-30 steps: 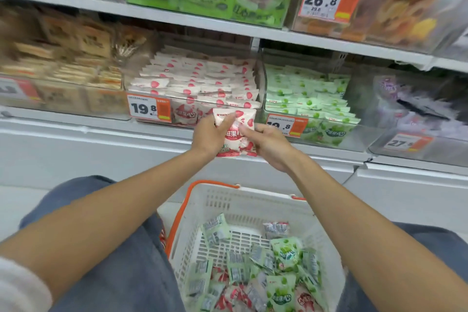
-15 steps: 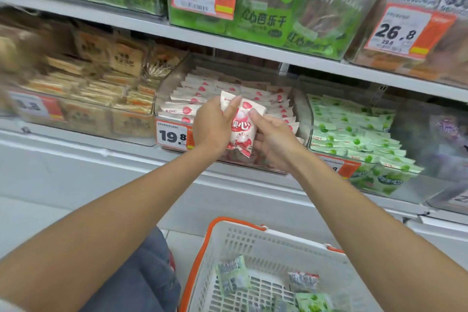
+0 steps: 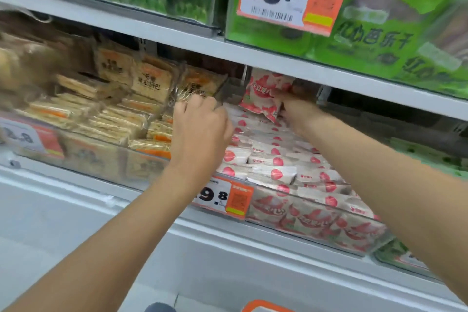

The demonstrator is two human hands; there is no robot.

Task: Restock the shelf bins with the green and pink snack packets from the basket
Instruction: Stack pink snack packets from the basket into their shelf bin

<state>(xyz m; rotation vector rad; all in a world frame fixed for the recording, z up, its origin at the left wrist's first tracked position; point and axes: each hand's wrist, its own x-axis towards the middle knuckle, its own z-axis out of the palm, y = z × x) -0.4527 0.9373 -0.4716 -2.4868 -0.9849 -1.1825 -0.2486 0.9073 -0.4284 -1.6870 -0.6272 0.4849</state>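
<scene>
Both hands have parted since half a second ago: then they held the pink packet together above the front of the bin, and now only the right hand (image 3: 291,102) has it, reached deep toward the back. That hand pinches the pink packet (image 3: 262,95) by its right edge. The packet stands tilted, high over the rear rows of the pink bin (image 3: 316,225), just under the front edge of the upper shelf (image 3: 253,57).

The left hand (image 3: 200,132) has let go and moved left, to the clear wall between the pink bin and the cracker packs (image 3: 148,83). Its back faces the camera and its fingers (image 3: 195,105) curl forward at that wall; whether they grip it cannot be told.

Rows of the same pink packets fill the bin, lying flat on top and standing upright behind its clear front. A price tag (image 3: 224,197) reading 9.8 hangs at the bin's front left corner, partly hidden by the left wrist. Blurred green packets (image 3: 430,157) show beyond the right forearm.

The view has climbed as well, so only a strip of the basket (image 3: 266,306), its orange rim, shows at the bottom edge. Green bags (image 3: 374,40) stand on the upper shelf.
</scene>
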